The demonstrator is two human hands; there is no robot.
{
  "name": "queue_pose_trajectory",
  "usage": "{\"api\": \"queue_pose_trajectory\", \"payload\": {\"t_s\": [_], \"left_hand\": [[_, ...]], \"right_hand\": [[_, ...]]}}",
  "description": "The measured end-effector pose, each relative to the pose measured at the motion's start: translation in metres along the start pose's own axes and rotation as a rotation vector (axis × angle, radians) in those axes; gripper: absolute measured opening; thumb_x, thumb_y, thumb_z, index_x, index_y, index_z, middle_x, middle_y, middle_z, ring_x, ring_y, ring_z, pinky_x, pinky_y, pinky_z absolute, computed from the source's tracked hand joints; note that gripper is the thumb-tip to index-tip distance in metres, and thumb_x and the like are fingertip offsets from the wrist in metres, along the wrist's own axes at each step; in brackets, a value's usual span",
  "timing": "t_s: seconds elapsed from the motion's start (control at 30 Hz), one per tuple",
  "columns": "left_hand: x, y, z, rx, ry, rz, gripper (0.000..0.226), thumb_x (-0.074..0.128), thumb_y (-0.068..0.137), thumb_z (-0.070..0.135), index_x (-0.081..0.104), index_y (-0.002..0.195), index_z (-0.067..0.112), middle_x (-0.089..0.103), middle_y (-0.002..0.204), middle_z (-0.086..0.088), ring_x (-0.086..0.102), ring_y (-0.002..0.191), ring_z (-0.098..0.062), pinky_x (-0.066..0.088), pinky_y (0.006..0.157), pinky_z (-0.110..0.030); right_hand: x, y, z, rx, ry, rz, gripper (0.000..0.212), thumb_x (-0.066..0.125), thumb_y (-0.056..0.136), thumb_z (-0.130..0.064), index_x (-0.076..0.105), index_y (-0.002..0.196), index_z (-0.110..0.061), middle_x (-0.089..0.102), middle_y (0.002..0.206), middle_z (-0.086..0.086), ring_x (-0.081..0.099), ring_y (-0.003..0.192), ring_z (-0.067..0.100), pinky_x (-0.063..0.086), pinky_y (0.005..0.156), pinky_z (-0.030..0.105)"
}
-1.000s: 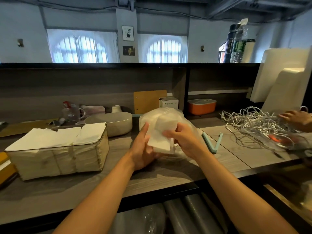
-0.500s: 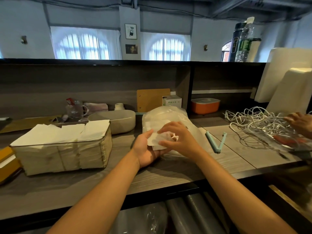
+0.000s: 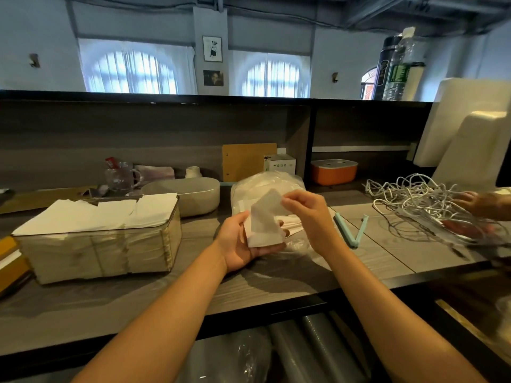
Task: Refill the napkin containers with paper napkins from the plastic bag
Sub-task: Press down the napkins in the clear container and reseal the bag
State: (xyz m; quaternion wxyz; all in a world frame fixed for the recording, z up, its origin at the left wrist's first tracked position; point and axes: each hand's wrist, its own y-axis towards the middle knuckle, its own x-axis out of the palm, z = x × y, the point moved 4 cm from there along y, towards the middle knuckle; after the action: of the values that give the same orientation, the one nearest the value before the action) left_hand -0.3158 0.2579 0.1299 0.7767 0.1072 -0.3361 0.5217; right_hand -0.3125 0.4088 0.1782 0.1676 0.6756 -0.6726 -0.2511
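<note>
1. Two hands, head view: left hand (image 3: 243, 241), palm up, cradles a napkin (image 3: 264, 226) with curled fingers; right hand (image 3: 307, 214) pinches its top corner.
2. Bag (image 3: 265, 186) lies just behind them; full container (image 3: 102, 241) sits at left on the counter (image 3: 276, 280).

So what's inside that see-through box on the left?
The clear container is packed with upright stacks of paper napkins, some sticking out over the top. The bottom is covered by them, so anything underneath can't be seen.
</note>
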Motion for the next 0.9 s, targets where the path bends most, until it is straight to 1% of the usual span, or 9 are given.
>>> {"api": "queue_pose_trajectory", "payload": {"t_s": [0.13, 0.23, 0.3, 0.4, 0.57, 0.63, 0.73, 0.83, 0.9], "left_hand": [[0.003, 0.0, -0.002, -0.011, 0.015, -0.041, 0.056, 0.033, 0.101, 0.056, 0.051, 0.136, 0.016, 0.069, 0.117, -0.023, 0.069, 0.1, -0.043, 0.055, 0.083, -0.062], [0.006, -0.003, -0.005, -0.065, 0.087, -0.127, 0.072, 0.032, 0.095, 0.068, 0.051, 0.139, 0.014, 0.063, 0.129, -0.023, 0.065, 0.11, -0.042, 0.051, 0.093, -0.061], [0.011, -0.007, -0.006, -0.067, 0.128, -0.158, 0.056, 0.044, 0.098, 0.054, 0.053, 0.136, 0.014, 0.064, 0.128, -0.023, 0.064, 0.114, -0.041, 0.048, 0.098, -0.06], [0.017, -0.011, -0.009, -0.011, 0.263, -0.134, 0.031, 0.053, 0.098, 0.014, 0.055, 0.129, 0.013, 0.07, 0.117, -0.018, 0.067, 0.111, -0.034, 0.055, 0.09, -0.053], [0.015, -0.009, -0.002, 0.078, 0.285, -0.095, 0.037, 0.052, 0.093, 0.005, 0.052, 0.13, 0.006, 0.071, 0.113, -0.019, 0.069, 0.105, -0.033, 0.054, 0.094, -0.047], [0.011, -0.009, 0.007, 0.14, 0.198, -0.086, 0.038, 0.051, 0.092, 0.009, 0.053, 0.128, -0.001, 0.071, 0.108, -0.021, 0.07, 0.099, -0.032, 0.052, 0.097, -0.047], [0.001, -0.004, 0.018, 0.255, 0.051, -0.007, 0.031, 0.041, 0.097, 0.005, 0.057, 0.122, -0.003, 0.071, 0.11, -0.022, 0.071, 0.098, -0.03, 0.058, 0.086, -0.044], [-0.005, 0.001, 0.021, 0.327, -0.003, 0.089, 0.029, 0.037, 0.099, 0.001, 0.063, 0.111, 0.002, 0.073, 0.108, -0.02, 0.069, 0.103, -0.03, 0.054, 0.088, -0.047], [-0.008, 0.004, 0.021, 0.343, -0.031, 0.125, 0.031, 0.036, 0.099, 0.001, 0.062, 0.116, 0.002, 0.071, 0.112, -0.02, 0.067, 0.106, -0.032, 0.053, 0.088, -0.047]], "right_hand": [[-0.002, 0.001, 0.003, 0.18, 0.31, -0.019, 0.011, 0.062, 0.091, -0.007, 0.072, 0.09, -0.011, 0.068, 0.086, -0.001, 0.064, 0.084, 0.014, 0.054, 0.068, 0.025], [0.003, 0.002, 0.008, 0.129, -0.118, -0.048, 0.013, 0.061, 0.093, -0.011, 0.073, 0.096, -0.016, 0.068, 0.088, -0.009, 0.062, 0.083, 0.002, 0.049, 0.064, 0.014], [0.008, 0.004, 0.015, 0.129, -0.286, -0.073, 0.014, 0.061, 0.095, -0.015, 0.072, 0.099, -0.022, 0.068, 0.093, -0.01, 0.063, 0.089, 0.007, 0.05, 0.069, 0.018], [0.008, 0.005, 0.021, 0.15, -0.293, -0.054, 0.015, 0.063, 0.094, -0.015, 0.072, 0.096, -0.027, 0.068, 0.097, -0.004, 0.063, 0.094, 0.02, 0.053, 0.079, 0.029], [0.003, 0.003, 0.017, 0.165, -0.187, 0.013, 0.012, 0.065, 0.092, -0.014, 0.074, 0.101, -0.016, 0.069, 0.088, -0.004, 0.063, 0.074, 0.005, 0.048, 0.055, 0.013], [-0.004, 0.005, 0.017, 0.136, -0.21, 0.113, 0.013, 0.064, 0.092, -0.013, 0.075, 0.099, -0.014, 0.07, 0.085, -0.007, 0.065, 0.075, 0.005, 0.051, 0.061, 0.014], [-0.013, 0.004, 0.02, 0.108, -0.431, 0.225, 0.016, 0.062, 0.092, -0.013, 0.076, 0.099, -0.013, 0.07, 0.089, -0.006, 0.063, 0.084, 0.006, 0.044, 0.069, 0.01], [-0.007, 0.007, 0.029, 0.224, -0.594, 0.016, 0.026, 0.06, 0.094, -0.021, 0.069, 0.117, -0.018, 0.066, 0.12, 0.0, 0.057, 0.113, 0.014, 0.04, 0.088, 0.02], [0.002, 0.011, 0.033, 0.322, -0.733, -0.16, 0.037, 0.054, 0.098, -0.032, 0.058, 0.133, -0.021, 0.055, 0.136, 0.004, 0.047, 0.128, 0.022, 0.036, 0.098, 0.031]]}}
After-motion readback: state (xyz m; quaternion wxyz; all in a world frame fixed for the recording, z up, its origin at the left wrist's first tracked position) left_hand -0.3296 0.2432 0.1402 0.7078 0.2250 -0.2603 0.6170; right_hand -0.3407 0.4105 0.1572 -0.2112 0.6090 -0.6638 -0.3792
